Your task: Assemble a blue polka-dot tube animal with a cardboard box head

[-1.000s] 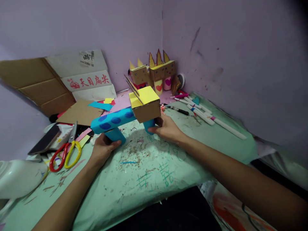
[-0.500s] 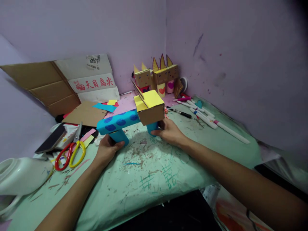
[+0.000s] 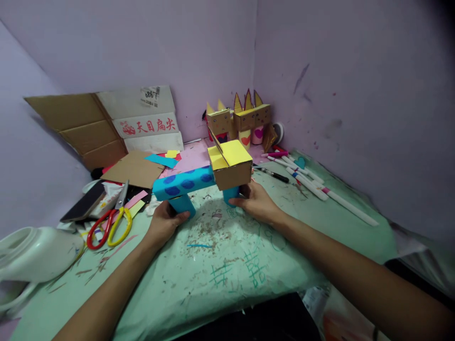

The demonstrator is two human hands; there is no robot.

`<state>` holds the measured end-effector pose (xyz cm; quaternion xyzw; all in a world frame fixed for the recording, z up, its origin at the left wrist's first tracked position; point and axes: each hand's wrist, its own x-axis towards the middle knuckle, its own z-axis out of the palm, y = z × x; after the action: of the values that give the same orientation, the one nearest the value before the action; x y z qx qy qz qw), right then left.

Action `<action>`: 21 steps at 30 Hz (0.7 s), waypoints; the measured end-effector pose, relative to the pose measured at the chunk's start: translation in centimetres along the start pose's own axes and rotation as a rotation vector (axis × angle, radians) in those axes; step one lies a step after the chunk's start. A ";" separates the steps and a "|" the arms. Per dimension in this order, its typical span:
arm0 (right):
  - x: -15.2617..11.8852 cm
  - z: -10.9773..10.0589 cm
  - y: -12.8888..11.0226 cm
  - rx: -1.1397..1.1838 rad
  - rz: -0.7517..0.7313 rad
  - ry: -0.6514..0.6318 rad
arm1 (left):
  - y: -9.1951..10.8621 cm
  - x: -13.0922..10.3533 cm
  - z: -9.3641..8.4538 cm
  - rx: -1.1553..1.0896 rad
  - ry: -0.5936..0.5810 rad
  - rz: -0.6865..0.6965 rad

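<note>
A paper craft animal stands between my hands on the green table cover. Its long blue tube body with dark blue spots rests on a blue tube leg at the left. A cardboard box head with a yellow top and an upright cardboard piece sits at the right, above another blue tube. My left hand is closed around the left leg, thumb in front. My right hand grips the tube under the head, its fingers partly hidden behind it.
Scissors with red and yellow handles and a white jug lie left. A cardboard sheet leans on the wall. Cardboard figures stand in the corner. White markers and a black pen lie right. Scraps litter the green cover.
The whole scene has shifted slightly right and down as the head view turned. Both hands keep the same hold on the craft animal, which shows no clear movement on the table.
</note>
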<state>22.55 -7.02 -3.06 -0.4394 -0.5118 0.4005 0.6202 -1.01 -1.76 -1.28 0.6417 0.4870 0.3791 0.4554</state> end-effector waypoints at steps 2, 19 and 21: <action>-0.1 0.0 -0.1 -0.010 0.018 0.008 | 0.0 0.0 0.0 -0.031 0.001 -0.003; -0.3 -0.1 0.4 -0.095 0.087 0.063 | -0.4 0.0 -0.1 -0.062 -0.034 -0.003; -0.3 -0.1 0.4 -0.097 0.083 0.059 | -0.4 0.0 -0.1 -0.061 -0.037 -0.003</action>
<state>22.61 -7.16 -3.57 -0.5014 -0.4934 0.3873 0.5959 -1.18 -1.70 -1.61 0.6336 0.4677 0.3813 0.4842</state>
